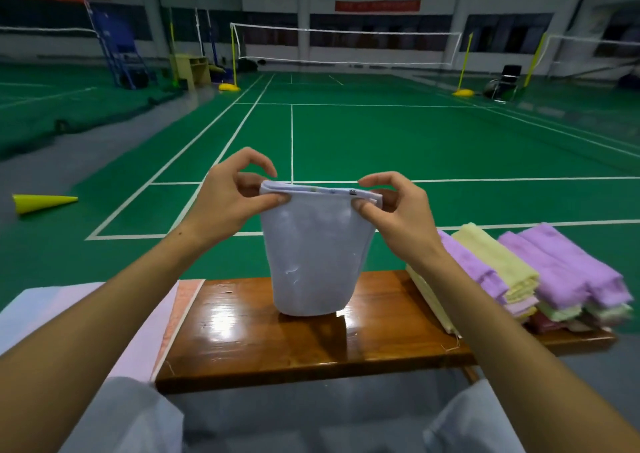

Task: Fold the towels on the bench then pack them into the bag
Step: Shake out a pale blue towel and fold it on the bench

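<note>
Towel (313,258) hangs doubled over bench (311,345) middle; left hand (230,198) and right hand (398,210) pinch top corners. I advise matching edges, lowering flat.

Glossy wooden bench (277,348) under towel stacks (540,279)

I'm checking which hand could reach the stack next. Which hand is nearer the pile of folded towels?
Right. The right hand pinches the pale blue towel just left of the pile of folded towels; the left hand holds the towel's far corner.
</note>
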`<state>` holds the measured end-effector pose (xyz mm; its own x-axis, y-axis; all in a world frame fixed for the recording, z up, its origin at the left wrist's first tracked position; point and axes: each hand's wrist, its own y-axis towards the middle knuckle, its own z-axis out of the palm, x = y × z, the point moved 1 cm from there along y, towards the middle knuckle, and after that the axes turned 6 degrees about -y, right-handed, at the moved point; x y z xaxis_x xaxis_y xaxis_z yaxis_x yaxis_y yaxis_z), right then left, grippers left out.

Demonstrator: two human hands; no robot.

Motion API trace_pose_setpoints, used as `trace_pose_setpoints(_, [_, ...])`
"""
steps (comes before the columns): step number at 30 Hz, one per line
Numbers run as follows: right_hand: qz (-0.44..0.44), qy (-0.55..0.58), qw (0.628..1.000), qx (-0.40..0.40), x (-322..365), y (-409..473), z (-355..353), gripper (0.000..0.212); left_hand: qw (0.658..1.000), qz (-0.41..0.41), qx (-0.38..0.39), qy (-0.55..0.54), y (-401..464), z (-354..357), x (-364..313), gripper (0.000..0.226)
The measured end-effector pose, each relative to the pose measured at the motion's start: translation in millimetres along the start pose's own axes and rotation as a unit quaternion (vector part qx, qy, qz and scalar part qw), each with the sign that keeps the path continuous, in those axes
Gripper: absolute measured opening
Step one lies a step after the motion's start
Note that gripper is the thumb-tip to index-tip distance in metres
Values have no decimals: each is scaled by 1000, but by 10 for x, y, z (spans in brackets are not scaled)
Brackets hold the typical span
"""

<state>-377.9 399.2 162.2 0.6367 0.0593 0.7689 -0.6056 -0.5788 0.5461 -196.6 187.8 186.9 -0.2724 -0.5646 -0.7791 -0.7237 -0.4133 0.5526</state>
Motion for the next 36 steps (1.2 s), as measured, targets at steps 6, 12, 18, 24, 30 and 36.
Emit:
trace_pose_setpoints(6, [-4, 85, 996, -39, 200, -263, -52, 23, 997, -4, -21, -76, -199, 31, -179, 31])
trace_pose_setpoints(12, [41, 88, 994, -51, -289, -22, 258, 15, 993, -57, -55, -85, -66, 170, 369, 24])
trace_pose_setpoints(18, [177, -34, 984, 2, -1609, 217, 916, 19, 984, -171, -39, 11, 98, 487, 1872, 15])
trace_pose_setpoints(24, [258, -160, 950, 71, -2613, 373, 1438, 27, 959, -252, -33, 124, 194, 871, 3004, 19])
trace_pose_setpoints(30, [226, -242, 939, 95, -2944, 346, 1408, 34, 948, -269, 24, 168, 119, 838, 3271, 18])
trace_pose_setpoints(36, [190, -209, 955, 94, -2574, 25, 1016, 21, 953, -224, 54, 197, -73, 663, 2879, 14])
